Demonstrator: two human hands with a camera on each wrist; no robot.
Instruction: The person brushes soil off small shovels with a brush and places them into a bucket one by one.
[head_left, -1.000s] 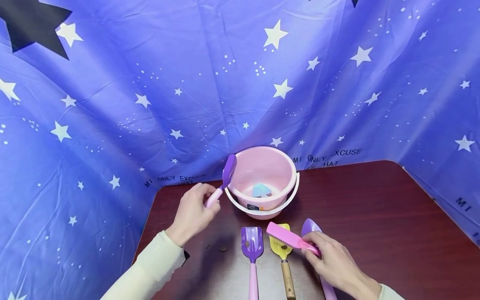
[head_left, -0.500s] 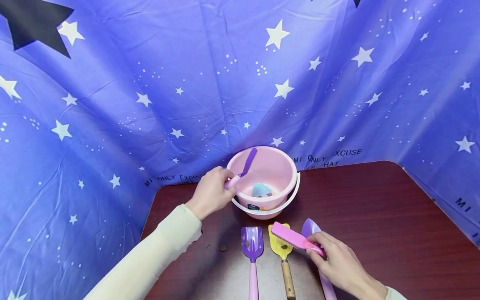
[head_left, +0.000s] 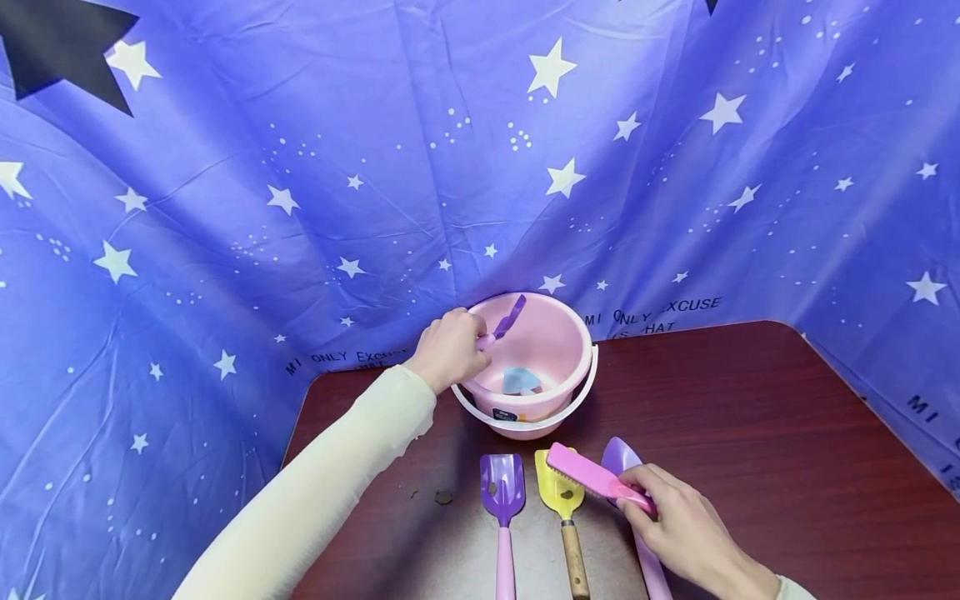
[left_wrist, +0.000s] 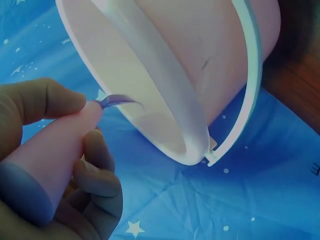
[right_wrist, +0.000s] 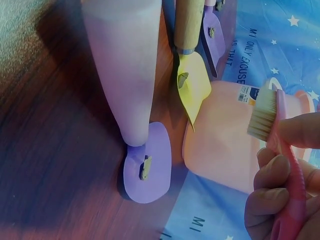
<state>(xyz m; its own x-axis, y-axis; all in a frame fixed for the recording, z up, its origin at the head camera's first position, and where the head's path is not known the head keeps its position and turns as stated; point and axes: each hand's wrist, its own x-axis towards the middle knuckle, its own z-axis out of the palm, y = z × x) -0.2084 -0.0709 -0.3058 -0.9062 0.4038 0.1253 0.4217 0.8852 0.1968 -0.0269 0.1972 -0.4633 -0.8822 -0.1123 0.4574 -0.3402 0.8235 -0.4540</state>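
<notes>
My left hand [head_left: 450,346] grips the pink handle of a small purple toy shovel [head_left: 512,317] at the left rim of a pink bucket [head_left: 525,408]. The shovel's blade is tilted over the bucket's mouth, seen edge-on in the left wrist view. A pink brush [head_left: 588,473] with pale bristles [right_wrist: 263,116] is held in my right hand [head_left: 686,525]. In the head view, it hovers over a yellow shovel [head_left: 551,490] with a wooden handle and a lilac shovel [head_left: 618,455]. Brownish bits lie on both blades. Inside the bucket is a light blue piece [head_left: 519,381].
Left of the yellow shovel lies another purple shovel [head_left: 502,483], a brownish bit on its blade. Small dark crumbs [head_left: 444,497] dot the dark red table [head_left: 750,417]. A white handle [head_left: 558,423] hangs across the bucket's front. Starry blue cloth [head_left: 375,167] hangs behind.
My left hand has moved right and away from me, carrying its shovel from beside the bucket to above its opening, and the blade has tilted. The right hand with the brush has shifted slightly right.
</notes>
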